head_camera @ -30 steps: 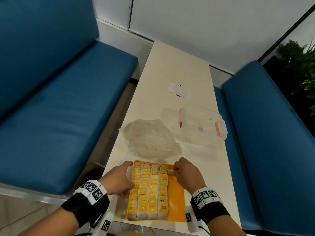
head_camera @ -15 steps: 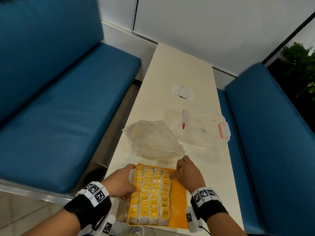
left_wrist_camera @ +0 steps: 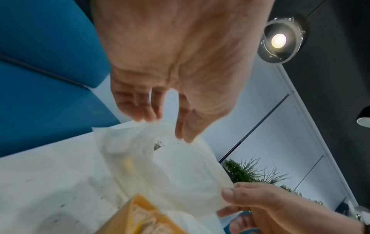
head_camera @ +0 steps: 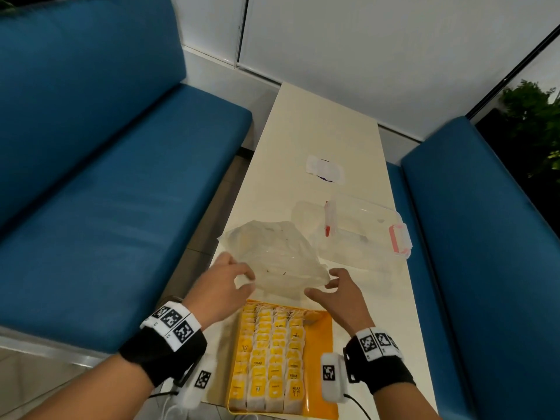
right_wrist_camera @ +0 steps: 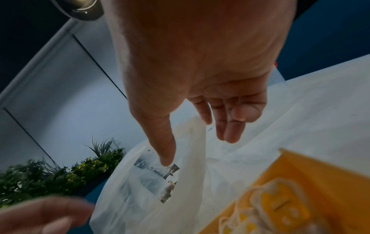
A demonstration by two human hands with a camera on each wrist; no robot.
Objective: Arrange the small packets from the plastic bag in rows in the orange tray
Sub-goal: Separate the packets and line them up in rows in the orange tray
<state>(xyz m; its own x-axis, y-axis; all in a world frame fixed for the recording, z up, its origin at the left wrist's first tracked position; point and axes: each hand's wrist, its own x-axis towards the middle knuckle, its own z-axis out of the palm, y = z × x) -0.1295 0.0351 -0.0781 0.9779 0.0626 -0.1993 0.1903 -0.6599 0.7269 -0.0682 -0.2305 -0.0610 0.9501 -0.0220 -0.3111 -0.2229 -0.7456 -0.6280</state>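
Note:
The orange tray (head_camera: 318, 344) lies at the table's near edge, with several rows of yellow packets (head_camera: 269, 353) filling its left part. Just beyond it sits the crumpled clear plastic bag (head_camera: 278, 259). My left hand (head_camera: 247, 278) is at the bag's near left edge, thumb and fingers spread, with the fingertips (left_wrist_camera: 140, 117) touching the plastic. My right hand (head_camera: 321, 287) is at the near right corner, its thumb (right_wrist_camera: 166, 161) on the bag (right_wrist_camera: 140, 190) and its fingers held apart. Neither hand holds a packet. What is inside the bag is unclear.
A clear plastic box (head_camera: 363, 237) with pink latches (head_camera: 398, 241) and a red pen (head_camera: 328, 219) stands behind the bag on the right. A white paper (head_camera: 325, 172) lies farther back. Blue benches (head_camera: 106, 222) (head_camera: 485, 237) flank the narrow table (head_camera: 303, 131).
Both hands have left the tray and moved forward to the near edge of the plastic bag. The right hand no longer holds a packet at the tray's top row.

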